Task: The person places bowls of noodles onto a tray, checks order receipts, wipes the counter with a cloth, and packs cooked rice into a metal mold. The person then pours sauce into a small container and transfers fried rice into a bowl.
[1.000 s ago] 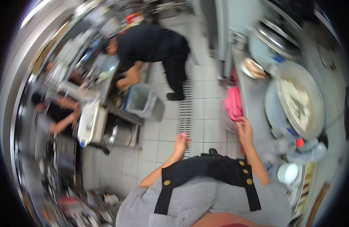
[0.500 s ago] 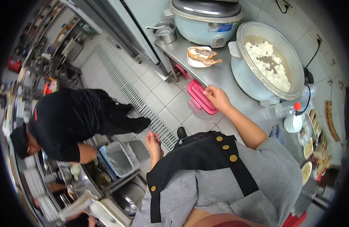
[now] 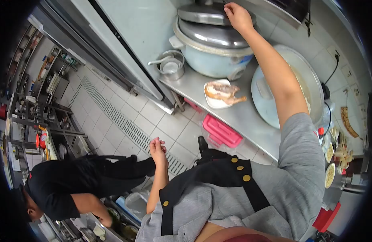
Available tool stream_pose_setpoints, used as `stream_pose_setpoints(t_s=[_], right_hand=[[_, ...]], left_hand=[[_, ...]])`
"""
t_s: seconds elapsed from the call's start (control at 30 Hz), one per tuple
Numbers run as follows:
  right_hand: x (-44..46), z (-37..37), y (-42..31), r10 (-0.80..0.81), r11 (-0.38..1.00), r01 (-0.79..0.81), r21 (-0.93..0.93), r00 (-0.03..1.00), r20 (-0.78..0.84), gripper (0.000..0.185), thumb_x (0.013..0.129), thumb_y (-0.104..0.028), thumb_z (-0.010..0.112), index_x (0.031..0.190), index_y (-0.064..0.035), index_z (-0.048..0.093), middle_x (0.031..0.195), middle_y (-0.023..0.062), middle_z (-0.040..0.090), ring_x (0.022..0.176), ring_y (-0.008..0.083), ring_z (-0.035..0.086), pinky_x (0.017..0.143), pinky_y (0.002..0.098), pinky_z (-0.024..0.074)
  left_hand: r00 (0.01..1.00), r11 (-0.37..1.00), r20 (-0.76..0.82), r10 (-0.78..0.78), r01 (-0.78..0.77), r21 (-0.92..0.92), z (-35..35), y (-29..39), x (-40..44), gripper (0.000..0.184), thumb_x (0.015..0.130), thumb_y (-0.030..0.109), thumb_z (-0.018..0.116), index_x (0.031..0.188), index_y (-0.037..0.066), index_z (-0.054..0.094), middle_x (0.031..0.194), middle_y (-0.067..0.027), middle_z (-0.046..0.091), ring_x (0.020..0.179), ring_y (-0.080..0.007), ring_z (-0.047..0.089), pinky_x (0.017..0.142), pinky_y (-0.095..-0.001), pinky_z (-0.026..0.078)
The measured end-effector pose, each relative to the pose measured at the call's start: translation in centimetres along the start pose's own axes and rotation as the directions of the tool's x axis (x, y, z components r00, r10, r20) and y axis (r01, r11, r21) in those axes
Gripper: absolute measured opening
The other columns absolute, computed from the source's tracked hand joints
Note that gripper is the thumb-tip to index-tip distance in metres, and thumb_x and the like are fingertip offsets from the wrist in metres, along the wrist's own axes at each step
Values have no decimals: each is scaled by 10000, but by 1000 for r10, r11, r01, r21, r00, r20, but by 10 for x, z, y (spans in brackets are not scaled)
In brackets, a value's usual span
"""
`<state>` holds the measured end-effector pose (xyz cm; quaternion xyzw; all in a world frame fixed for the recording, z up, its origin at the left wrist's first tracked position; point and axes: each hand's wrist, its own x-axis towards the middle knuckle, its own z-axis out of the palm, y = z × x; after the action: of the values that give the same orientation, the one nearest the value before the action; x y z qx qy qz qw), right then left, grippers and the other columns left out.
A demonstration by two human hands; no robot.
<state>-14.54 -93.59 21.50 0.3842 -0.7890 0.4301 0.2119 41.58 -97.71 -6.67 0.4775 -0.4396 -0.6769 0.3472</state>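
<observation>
My right hand is raised over the stacked metal lids of a large pale-blue rice cooker. Its fingers are pinched together close to the lid's top, at the frame's upper edge; what they grip is not clear. My left hand hangs above the floor in front of my apron, its fingers curled with nothing visible in them. Below the cooker, a white dish holds a piece of cooked poultry. A second big rice pot with rice inside stands to the right, partly hidden behind my right arm.
A metal pot with a white-handled utensil stands at the counter's left end. Under the counter edge sits a pink-lidded container. At lower left, a person in black bends over a work station. A floor drain crosses the tiles.
My right hand has gone from the counter edge above the pink lid up to the rice cooker's lids. My view has shifted. The other person bends lower, reaching into the station.
</observation>
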Motion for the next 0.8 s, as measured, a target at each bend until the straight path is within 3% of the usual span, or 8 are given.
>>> stream_pose_setpoints(t_s=[0.1, 0.2, 0.37, 0.5, 0.67, 0.73, 0.77, 0.8], right_hand=[[72, 49, 42, 97, 936, -30, -349, 980, 175, 400, 972, -252, 571, 1337, -92, 559, 1343, 170, 588, 1267, 353, 532, 1062, 438, 423], [117, 97, 102, -121, 916, 140, -375, 990, 74, 397, 959, -217, 562, 1325, -63, 559, 1331, 207, 588, 1265, 382, 528, 1072, 470, 407], [147, 117, 135, 111, 917, 61, -394, 911, 398, 347, 997, -245, 515, 1269, -46, 596, 1234, 159, 626, 1176, 310, 561, 1012, 425, 442], [141, 103, 124, 113, 993, -74, -89, 791, 602, 341, 1027, -268, 478, 1224, -33, 625, 1157, 120, 657, 1105, 252, 588, 963, 390, 471], [76, 15, 75, 107, 777, -430, 459, 810, 577, 413, 1058, -367, 455, 1195, -26, 646, 1034, 44, 661, 961, 100, 571, 831, 280, 504], [46, -45, 67, 372, 905, -423, -42, 740, 561, 444, 995, -483, 496, 1234, -138, 641, 1103, 48, 677, 990, 172, 598, 891, 341, 488], [36, -91, -10, 425, 852, -217, -477, 818, 387, 446, 956, -498, 519, 1239, -173, 634, 1182, 91, 676, 1083, 255, 603, 949, 378, 467], [19, -102, 8, 361, 831, -208, -516, 908, 214, 408, 960, -453, 506, 1226, -172, 635, 1235, 141, 654, 1144, 320, 593, 977, 398, 459]], left_hand=[[998, 999, 52, -46, 46, 10, 40, -1, 17, 224, 1028, 259, 550, 1137, 65, 569, 845, -25, 609, 570, -47, 458, 496, -200, 350], [991, 997, 115, -72, 68, 36, 72, 14, 25, 224, 1030, 245, 542, 1118, 41, 571, 835, -47, 611, 571, -66, 446, 509, -211, 353], [978, 992, 173, -117, 106, 74, 83, 21, 71, 193, 1015, 211, 572, 1106, 40, 573, 839, -52, 614, 593, -69, 460, 526, -220, 371], [944, 986, 291, -158, 133, 102, 92, 31, 123, 169, 1010, 189, 570, 1101, 47, 572, 858, -49, 630, 633, -69, 491, 544, -217, 391], [830, 944, 557, 27, -205, 260, 140, 75, 187, 163, 1003, 206, 604, 1043, 49, 588, 842, -10, 597, 652, -65, 482, 581, -216, 400], [715, 925, 688, 127, -336, 179, 167, 105, 200, 163, 1012, 219, 602, 1019, 56, 594, 846, 5, 592, 701, -55, 497, 622, -211, 399], [699, 942, 707, 102, -296, 156, 178, 117, 204, 164, 1004, 215, 616, 1030, 55, 591, 864, 6, 597, 735, -53, 505, 642, -210, 400], [670, 929, 726, 153, -348, 125, 187, 122, 213, 168, 997, 200, 625, 1067, 52, 588, 874, 5, 601, 741, -51, 506, 646, -208, 402]])
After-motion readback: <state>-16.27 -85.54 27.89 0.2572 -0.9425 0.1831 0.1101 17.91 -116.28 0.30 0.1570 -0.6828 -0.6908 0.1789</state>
